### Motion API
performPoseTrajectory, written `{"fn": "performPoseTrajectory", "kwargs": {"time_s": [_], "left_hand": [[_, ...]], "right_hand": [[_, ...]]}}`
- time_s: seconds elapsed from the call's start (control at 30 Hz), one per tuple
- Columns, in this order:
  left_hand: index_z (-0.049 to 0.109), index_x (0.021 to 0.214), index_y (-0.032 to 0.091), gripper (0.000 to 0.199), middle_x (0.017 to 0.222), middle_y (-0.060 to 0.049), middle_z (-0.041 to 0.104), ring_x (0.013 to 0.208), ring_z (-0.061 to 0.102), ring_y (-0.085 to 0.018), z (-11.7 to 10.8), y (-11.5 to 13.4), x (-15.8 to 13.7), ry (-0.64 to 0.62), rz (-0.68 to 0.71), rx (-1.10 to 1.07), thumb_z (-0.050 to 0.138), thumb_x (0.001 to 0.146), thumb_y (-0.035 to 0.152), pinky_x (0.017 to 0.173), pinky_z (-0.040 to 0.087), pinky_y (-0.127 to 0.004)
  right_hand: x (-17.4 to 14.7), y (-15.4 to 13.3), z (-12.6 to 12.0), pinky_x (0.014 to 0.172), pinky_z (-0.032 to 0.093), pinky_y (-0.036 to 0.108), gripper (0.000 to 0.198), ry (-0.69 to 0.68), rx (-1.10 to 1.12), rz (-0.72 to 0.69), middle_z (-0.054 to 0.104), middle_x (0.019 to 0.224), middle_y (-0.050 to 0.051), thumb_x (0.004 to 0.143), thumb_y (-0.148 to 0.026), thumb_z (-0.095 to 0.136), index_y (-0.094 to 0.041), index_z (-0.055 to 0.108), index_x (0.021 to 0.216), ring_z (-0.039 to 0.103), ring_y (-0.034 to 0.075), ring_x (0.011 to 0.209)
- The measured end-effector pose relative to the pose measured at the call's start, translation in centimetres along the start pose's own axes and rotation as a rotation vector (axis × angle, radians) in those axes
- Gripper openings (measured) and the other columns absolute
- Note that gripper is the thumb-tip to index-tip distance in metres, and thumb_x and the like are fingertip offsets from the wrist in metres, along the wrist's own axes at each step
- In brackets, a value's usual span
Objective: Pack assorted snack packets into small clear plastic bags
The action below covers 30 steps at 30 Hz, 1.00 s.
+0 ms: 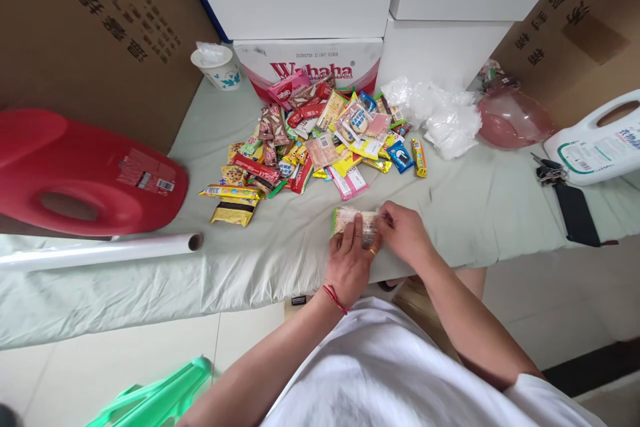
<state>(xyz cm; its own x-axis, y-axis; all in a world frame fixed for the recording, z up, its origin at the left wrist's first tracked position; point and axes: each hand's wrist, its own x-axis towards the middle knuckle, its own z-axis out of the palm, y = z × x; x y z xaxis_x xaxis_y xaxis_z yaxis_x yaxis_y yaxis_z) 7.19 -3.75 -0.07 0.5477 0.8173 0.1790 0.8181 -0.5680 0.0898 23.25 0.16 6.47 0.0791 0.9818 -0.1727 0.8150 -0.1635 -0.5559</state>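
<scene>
Near the table's front edge lies a clear-wrapped snack packet (345, 217) with a green left end and pale contents. My left hand (350, 255), with a red cord on the wrist and a ring, holds the packet down against the cloth, fingers over its near side. My right hand (403, 230) has its thumb and fingers pinched together at the packet's right end, which they partly hide. Just beyond the hands spreads a pile of wrapped snacks (300, 160), with a pink-and-white packet (349, 183) closest to them.
A red jug (100, 177) and a plastic film roll (110, 250) lie left. Behind stand a paper cup (217, 70) and a Wahaha carton (255, 60). Clear plastic bags (440, 117), a pink bowl (515, 120), a white bottle (595, 147) and keys (550, 170) are right.
</scene>
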Motion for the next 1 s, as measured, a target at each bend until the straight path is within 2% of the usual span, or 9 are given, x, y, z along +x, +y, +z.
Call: {"fn": "performPoseTrajectory", "kwargs": {"time_s": [0.13, 0.23, 0.33, 0.47, 0.53, 0.6, 0.8, 0.9, 1.0], "left_hand": [[0.056, 0.150, 0.017, 0.056, 0.165, -0.020, 0.040, 0.150, 0.043, -0.036, 0.4, -0.2, -0.2, 0.039, -0.009, -0.067, 0.056, 0.094, 0.017, 0.114, 0.040, -0.052], [0.056, 0.150, 0.012, 0.059, 0.163, -0.023, 0.041, 0.155, 0.034, -0.038, 0.2, -1.1, -0.4, 0.098, 0.015, -0.271, 0.058, 0.091, 0.021, 0.121, 0.034, -0.057], [0.063, 0.142, 0.016, 0.061, 0.165, -0.018, 0.040, 0.158, 0.030, -0.035, -0.4, -2.4, -1.0, 0.127, 0.092, -0.569, 0.055, 0.082, 0.015, 0.124, 0.032, -0.061], [0.068, 0.132, 0.023, 0.068, 0.147, -0.009, 0.064, 0.141, 0.055, -0.025, -1.4, -3.7, -2.0, 0.189, 0.088, -0.825, 0.045, 0.072, 0.003, 0.118, 0.044, -0.052], [0.069, 0.126, 0.024, 0.062, 0.133, -0.008, 0.073, 0.130, 0.063, -0.024, -2.0, -4.2, -2.2, 0.303, 0.040, -0.795, 0.044, 0.074, 0.001, 0.112, 0.049, -0.048], [0.065, 0.132, 0.023, 0.060, 0.136, -0.009, 0.071, 0.134, 0.059, -0.026, -2.4, -4.9, -1.8, 0.386, 0.026, -0.663, 0.046, 0.079, 0.002, 0.112, 0.047, -0.049], [0.034, 0.161, 0.013, 0.071, 0.164, -0.019, 0.043, 0.153, 0.039, -0.031, -1.9, -6.9, 0.2, 0.050, 0.379, -0.373, 0.054, 0.094, 0.025, 0.126, 0.028, -0.050], [0.032, 0.163, 0.012, 0.076, 0.164, -0.021, 0.041, 0.154, 0.037, -0.035, -1.3, -7.1, 0.5, -0.002, 0.389, -0.279, 0.056, 0.099, 0.044, 0.126, 0.026, -0.051], [0.040, 0.159, 0.013, 0.066, 0.162, -0.020, 0.044, 0.151, 0.040, -0.034, -1.4, -7.2, 1.2, -0.031, 0.413, -0.209, 0.054, 0.101, 0.041, 0.123, 0.029, -0.049]], "right_hand": [[0.3, -2.9, 1.8, 0.069, 0.039, 0.031, 0.020, -0.064, -0.157, -0.012, 0.068, 0.091, 0.009, 0.101, -0.025, 0.045, -0.019, 0.063, 0.092, 0.062, 0.022, 0.080], [-0.8, -2.6, 2.8, 0.079, 0.047, 0.035, 0.023, -0.068, -0.040, -0.078, 0.066, 0.102, 0.012, 0.103, -0.024, 0.042, -0.018, 0.064, 0.106, 0.063, 0.025, 0.091], [-2.4, -1.5, 3.6, 0.091, 0.052, 0.040, 0.029, -0.047, 0.128, -0.169, 0.061, 0.109, 0.014, 0.100, -0.021, 0.044, -0.016, 0.064, 0.121, 0.063, 0.027, 0.100], [-3.4, -0.5, 4.7, 0.097, 0.055, 0.044, 0.039, 0.022, 0.226, -0.225, 0.057, 0.115, 0.014, 0.100, -0.023, 0.044, -0.018, 0.060, 0.136, 0.062, 0.027, 0.106], [-3.5, -0.3, 5.0, 0.096, 0.056, 0.044, 0.042, 0.031, 0.235, -0.216, 0.056, 0.115, 0.013, 0.099, -0.021, 0.044, -0.022, 0.060, 0.139, 0.062, 0.026, 0.104], [-3.4, -0.3, 5.1, 0.096, 0.056, 0.045, 0.046, 0.017, 0.238, -0.201, 0.056, 0.117, 0.013, 0.097, -0.017, 0.044, -0.023, 0.060, 0.140, 0.062, 0.026, 0.105], [-2.8, 0.4, 3.9, 0.105, 0.052, 0.046, 0.056, -0.084, 0.409, -0.173, 0.059, 0.118, 0.012, 0.085, -0.011, 0.047, -0.021, 0.060, 0.139, 0.061, 0.024, 0.108], [-2.7, 1.6, 2.9, 0.091, 0.057, 0.041, 0.065, -0.170, 0.643, -0.116, 0.063, 0.126, 0.009, 0.085, -0.018, 0.052, -0.026, 0.048, 0.150, 0.061, 0.020, 0.093], [-3.2, 3.3, 1.8, 0.081, 0.056, 0.035, 0.059, -0.185, 0.877, -0.034, 0.064, 0.133, 0.007, 0.085, -0.026, 0.061, -0.028, 0.055, 0.144, 0.060, 0.018, 0.091]]}}
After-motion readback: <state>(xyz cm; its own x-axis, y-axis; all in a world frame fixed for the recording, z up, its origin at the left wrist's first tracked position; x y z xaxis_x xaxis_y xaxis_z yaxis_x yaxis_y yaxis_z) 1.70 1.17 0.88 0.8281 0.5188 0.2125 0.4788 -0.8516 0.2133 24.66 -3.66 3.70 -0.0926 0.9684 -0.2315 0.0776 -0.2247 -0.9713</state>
